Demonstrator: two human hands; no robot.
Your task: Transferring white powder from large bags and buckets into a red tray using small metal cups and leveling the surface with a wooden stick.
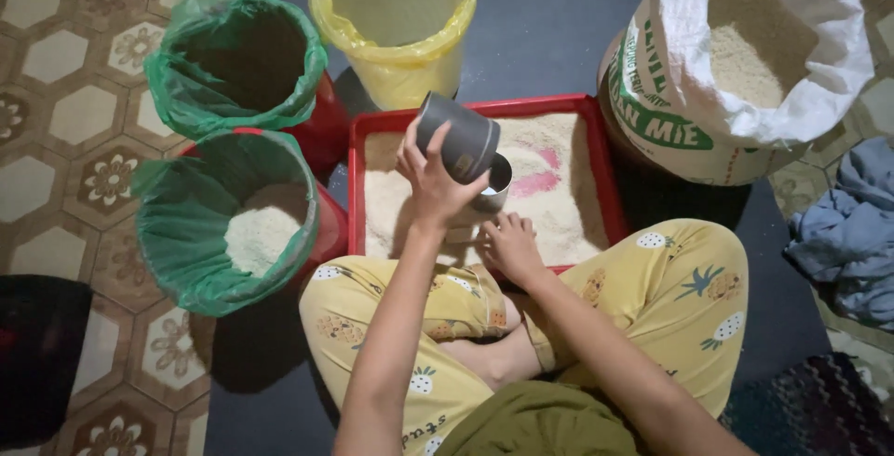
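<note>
Two hands work over the red tray [596, 153] of rice: the left hand [434, 181] grips a tilted grey can [458, 136] around its wall (light, stiff, probably slick), while the right hand [510, 244] rests loosely curled, holding nothing, beside a metal cup [496, 181].

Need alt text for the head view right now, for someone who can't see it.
Seated cross-legged, a person's left hand tips a grey tin over a smaller metal cup above a red tray of rice, with the right hand at the tray's near edge. Two green-lined buckets, a yellow-lined one and an open rice sack surround it.
</note>
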